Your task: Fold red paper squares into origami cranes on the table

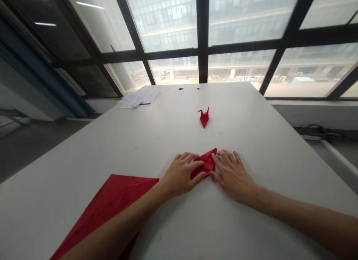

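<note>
A small folded piece of red paper (208, 161) lies on the white table between my two hands. My left hand (183, 174) is over its left side, fingers bent and thumb drawn in, gripping the paper and covering part of it. At the right edge, my right hand (232, 176) rests flat with its fingers spread; its index finger and thumb touch the paper. Farther off stands a finished red origami crane (204, 118). Under and beside my left forearm lies a large creased red sheet (112, 200), partly hidden by the arm.
The white table (156, 137) stretches away toward large dark-framed windows (203, 36). White papers (142, 96) with a dark pen-like item (144, 104) lie at the far left. Small dark round spots (181, 88) sit near the far edge. A blue curtain (41, 62) hangs at left.
</note>
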Demonstrator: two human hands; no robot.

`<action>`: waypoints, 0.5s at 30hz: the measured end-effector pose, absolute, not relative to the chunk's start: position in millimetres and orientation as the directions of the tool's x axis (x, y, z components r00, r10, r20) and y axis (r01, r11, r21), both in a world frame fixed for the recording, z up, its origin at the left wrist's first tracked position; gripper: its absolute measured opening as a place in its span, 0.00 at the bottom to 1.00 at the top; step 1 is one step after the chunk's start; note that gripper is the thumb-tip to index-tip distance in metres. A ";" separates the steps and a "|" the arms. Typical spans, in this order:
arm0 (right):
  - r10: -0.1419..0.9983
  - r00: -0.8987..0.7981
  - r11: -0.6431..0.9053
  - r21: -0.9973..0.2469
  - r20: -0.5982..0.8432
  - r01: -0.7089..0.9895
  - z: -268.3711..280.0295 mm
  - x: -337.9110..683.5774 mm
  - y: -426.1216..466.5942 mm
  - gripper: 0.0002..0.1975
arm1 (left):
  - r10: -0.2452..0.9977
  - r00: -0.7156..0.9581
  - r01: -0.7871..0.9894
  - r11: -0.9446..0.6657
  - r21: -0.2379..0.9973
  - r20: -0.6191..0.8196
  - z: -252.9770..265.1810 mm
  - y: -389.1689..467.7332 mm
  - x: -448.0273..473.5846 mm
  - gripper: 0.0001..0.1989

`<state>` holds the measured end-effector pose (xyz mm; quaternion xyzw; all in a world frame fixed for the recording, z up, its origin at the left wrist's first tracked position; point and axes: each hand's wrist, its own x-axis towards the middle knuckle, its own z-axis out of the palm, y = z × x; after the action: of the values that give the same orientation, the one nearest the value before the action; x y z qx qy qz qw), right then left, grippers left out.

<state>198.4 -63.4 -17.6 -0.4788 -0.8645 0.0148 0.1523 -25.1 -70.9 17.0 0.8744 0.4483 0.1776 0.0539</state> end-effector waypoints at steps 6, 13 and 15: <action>0.757 -0.625 0.652 -0.285 0.191 0.703 -12.6 201.1 -50.3 0.28 | 0.819 0.500 0.755 -0.572 0.322 0.281 14.2 -67.2 -29.4 0.10; 0.697 -0.700 0.706 -0.320 0.155 0.632 -13.5 202.4 -44.9 0.25 | 0.829 0.470 0.768 -0.553 0.322 0.302 -3.7 -55.5 -39.3 0.18; 0.694 -0.701 0.710 -0.317 0.165 0.629 -13.9 202.3 -45.0 0.24 | 0.823 0.490 0.770 -0.563 0.299 0.288 -5.0 -56.0 -39.5 0.18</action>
<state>202.3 -45.0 -13.9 -0.3617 -0.9144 0.1192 0.1374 -39.5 -56.0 -5.0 0.8607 0.4628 0.2020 0.0650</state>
